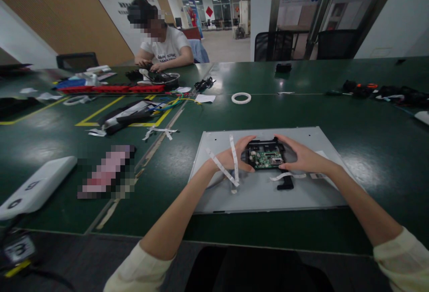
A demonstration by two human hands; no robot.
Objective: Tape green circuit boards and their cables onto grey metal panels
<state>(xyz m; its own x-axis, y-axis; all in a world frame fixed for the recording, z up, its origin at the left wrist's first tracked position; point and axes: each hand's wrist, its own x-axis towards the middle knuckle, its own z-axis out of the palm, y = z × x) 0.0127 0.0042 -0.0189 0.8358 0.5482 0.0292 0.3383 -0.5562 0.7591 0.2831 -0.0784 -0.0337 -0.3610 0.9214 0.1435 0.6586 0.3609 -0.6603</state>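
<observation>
A green circuit board [266, 160] sits in a black plastic frame [281, 148] over a grey flat panel [214, 202]. My left hand [236, 152] grips the frame's left side, thumb at the near edge and fingers at the far edge. On the opposite side, my right hand [300, 156] holds it the same way. I cannot tell whether the frame rests on the panel or is slightly lifted. A black bracket piece [286, 182] shows just below it. White tape strips [221, 167] cross beside my left wrist, and another strip [288, 176] lies near my right thumb.
A white tape roll [241, 98] lies beyond the panel. To the left are a pixelated flat object [109, 171], a white device [38, 187] and a black bundle with cables [129, 115]. Across the table [378, 127] a person [164, 48] handles dark parts. Black items [378, 91] lie far right.
</observation>
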